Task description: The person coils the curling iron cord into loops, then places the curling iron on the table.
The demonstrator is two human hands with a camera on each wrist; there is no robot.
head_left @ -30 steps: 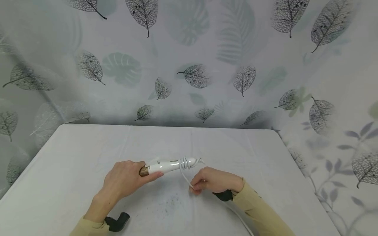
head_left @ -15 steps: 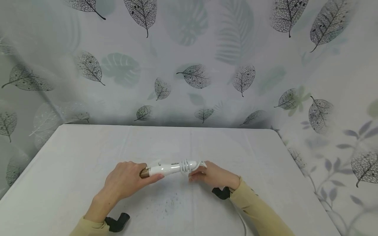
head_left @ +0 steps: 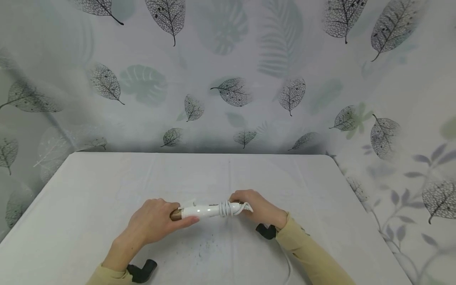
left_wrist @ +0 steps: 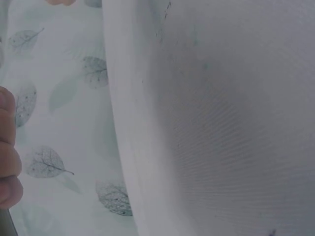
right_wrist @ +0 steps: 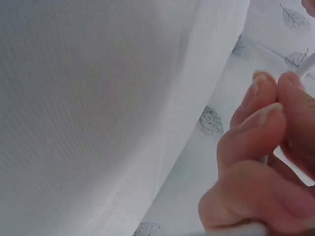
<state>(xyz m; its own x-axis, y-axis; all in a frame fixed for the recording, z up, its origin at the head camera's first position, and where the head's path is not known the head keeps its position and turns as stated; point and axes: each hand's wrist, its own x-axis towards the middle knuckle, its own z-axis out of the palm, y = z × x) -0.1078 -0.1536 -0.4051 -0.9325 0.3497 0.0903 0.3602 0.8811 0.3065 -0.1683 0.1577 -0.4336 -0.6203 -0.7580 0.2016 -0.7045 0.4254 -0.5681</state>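
White wand [head_left: 203, 211] is being held above the worktop [head_left: 199, 174], its long axis being aligned roughly with the worktop's far edge [head_left: 199, 153]; its brown end [head_left: 176, 215] is being gripped by the left hand [head_left: 149, 221], its cord [right_wrist: 307, 66] being pinched by the right hand [head_left: 258, 208], nearer the coils [head_left: 224, 208].

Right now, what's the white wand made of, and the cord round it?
The wand looks like glossy hard plastic, since light glints on it. The cord seems smooth, bendy plastic or rubber: it curls in loops; I can't tell which.
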